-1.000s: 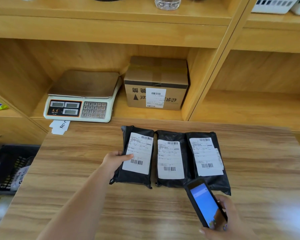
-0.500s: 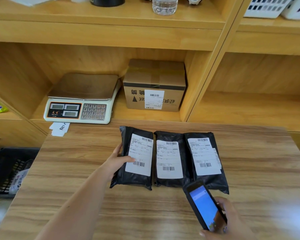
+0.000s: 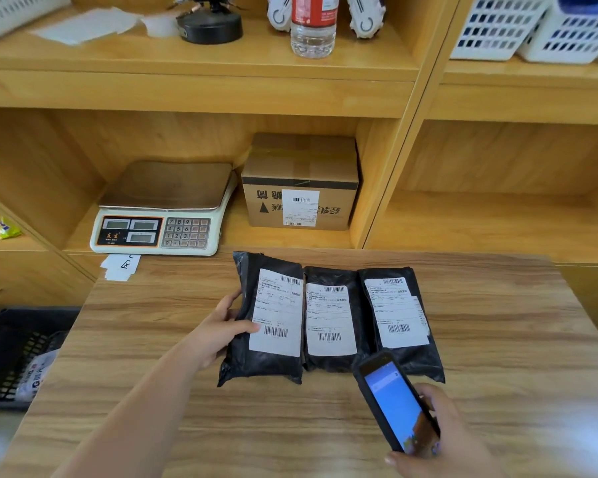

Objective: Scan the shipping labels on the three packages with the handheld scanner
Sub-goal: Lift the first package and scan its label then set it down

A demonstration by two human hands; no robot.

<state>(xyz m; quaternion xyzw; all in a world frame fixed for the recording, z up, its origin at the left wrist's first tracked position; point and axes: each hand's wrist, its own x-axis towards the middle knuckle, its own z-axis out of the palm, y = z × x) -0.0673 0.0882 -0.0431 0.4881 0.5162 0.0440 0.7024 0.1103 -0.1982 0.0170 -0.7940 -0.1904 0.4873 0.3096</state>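
Observation:
Three black plastic mailer packages lie side by side on the wooden table, each with a white shipping label facing up: the left package [image 3: 266, 360], the middle package [image 3: 328, 277], the right package [image 3: 425, 360]. My left hand [image 3: 218, 331] grips the left edge of the left package, thumb resting on its label [image 3: 278, 312]. My right hand [image 3: 439, 439] holds the handheld scanner [image 3: 392, 405], a black phone-like device with a lit blue screen, just in front of the middle and right packages.
On the shelf behind stand a weighing scale [image 3: 163, 208] and a labelled cardboard box [image 3: 301, 182]. Above them are a water bottle [image 3: 313, 25] and white baskets [image 3: 532, 29]. A black crate [image 3: 11, 353] sits left of the table [image 3: 497, 339].
My left hand has slid its thumb further onto the left package's label and raised that package's left edge slightly. The scanner has stayed in about the same place.

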